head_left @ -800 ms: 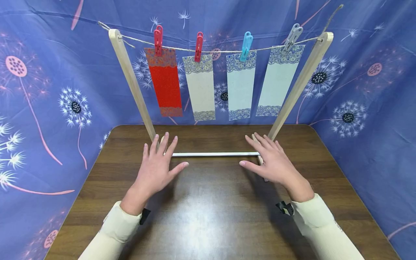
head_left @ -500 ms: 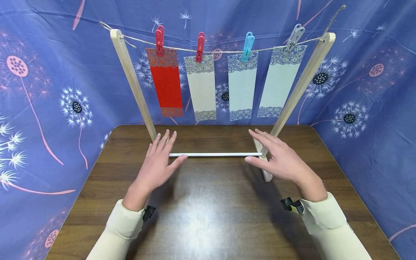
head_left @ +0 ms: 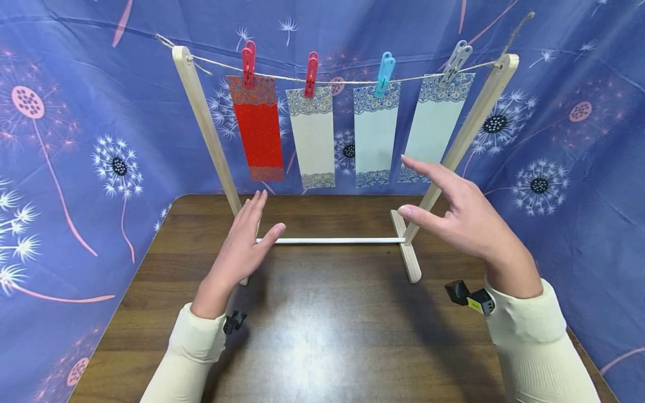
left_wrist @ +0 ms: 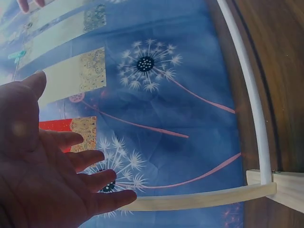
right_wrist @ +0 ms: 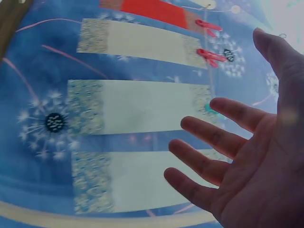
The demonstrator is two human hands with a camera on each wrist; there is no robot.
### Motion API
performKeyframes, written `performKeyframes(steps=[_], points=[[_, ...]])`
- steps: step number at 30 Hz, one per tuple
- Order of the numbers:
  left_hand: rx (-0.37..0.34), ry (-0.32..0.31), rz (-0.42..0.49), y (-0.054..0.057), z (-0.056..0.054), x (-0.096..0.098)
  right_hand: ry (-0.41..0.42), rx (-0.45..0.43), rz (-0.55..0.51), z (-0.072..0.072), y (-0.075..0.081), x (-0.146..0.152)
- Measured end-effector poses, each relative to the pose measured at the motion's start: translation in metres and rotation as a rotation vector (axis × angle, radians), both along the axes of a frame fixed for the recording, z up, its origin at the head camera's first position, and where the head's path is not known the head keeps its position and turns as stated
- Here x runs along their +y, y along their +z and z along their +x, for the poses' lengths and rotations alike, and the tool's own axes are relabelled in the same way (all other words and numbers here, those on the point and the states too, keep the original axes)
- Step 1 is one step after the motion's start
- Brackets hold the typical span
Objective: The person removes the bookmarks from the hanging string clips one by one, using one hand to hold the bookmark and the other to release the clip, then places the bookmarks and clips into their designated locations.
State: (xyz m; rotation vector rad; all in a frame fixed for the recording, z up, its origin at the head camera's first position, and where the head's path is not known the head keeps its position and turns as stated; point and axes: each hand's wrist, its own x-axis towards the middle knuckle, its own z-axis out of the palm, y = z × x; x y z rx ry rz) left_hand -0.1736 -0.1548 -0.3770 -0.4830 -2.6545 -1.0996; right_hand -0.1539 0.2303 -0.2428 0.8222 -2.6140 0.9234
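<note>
My left hand [head_left: 235, 246], fingers straight and holding nothing, hovers near the foot of the left wooden post [head_left: 211, 134]. The right hand [head_left: 466, 218] hangs in front of the right wooden post [head_left: 476, 120], its thumb and fingers spread apart around bare air. A string [head_left: 345, 82] runs between the posts. From it hang a red paper strip [head_left: 259, 134], a cream strip [head_left: 314, 143], a pale strip [head_left: 374, 140] and another pale strip [head_left: 435, 126]. Two red clothespins [head_left: 248, 64], a blue clothespin [head_left: 385, 74] and a grey clothespin [head_left: 456, 63] grip their tops.
A white rod [head_left: 337, 240] joins the posts low down. The right wooden foot [head_left: 410, 257] stands on the brown table [head_left: 322, 319]. Blue dandelion-patterned cloth [head_left: 116, 112] hangs behind and at both sides.
My right hand has risen and moved right, away from the right foot, turning thumb-side toward the head camera. The left hand has turned slightly and its fingers have drawn together. The strips hang as before.
</note>
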Motion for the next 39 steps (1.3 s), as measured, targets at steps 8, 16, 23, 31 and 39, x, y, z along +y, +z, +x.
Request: performKeyframes(steps=[8,16,23,31,39], points=[[0.007,0.009,0.142,0.001,-0.008,0.001,0.053,0.137,-0.144,-0.008,0.029,-0.012],[-0.023,0.031,0.282,0.003,-0.013,0.0,0.1,0.14,-0.232,-0.017,0.056,-0.021],[-0.014,0.037,0.402,0.0,-0.016,0.003,0.128,0.156,-0.251,-0.028,0.079,-0.036],[-0.017,0.06,0.63,-0.007,-0.023,0.013,0.117,0.189,-0.221,-0.046,0.1,-0.056],[0.029,0.039,0.901,-0.02,-0.036,0.023,0.091,0.185,-0.225,-0.065,0.114,-0.075]])
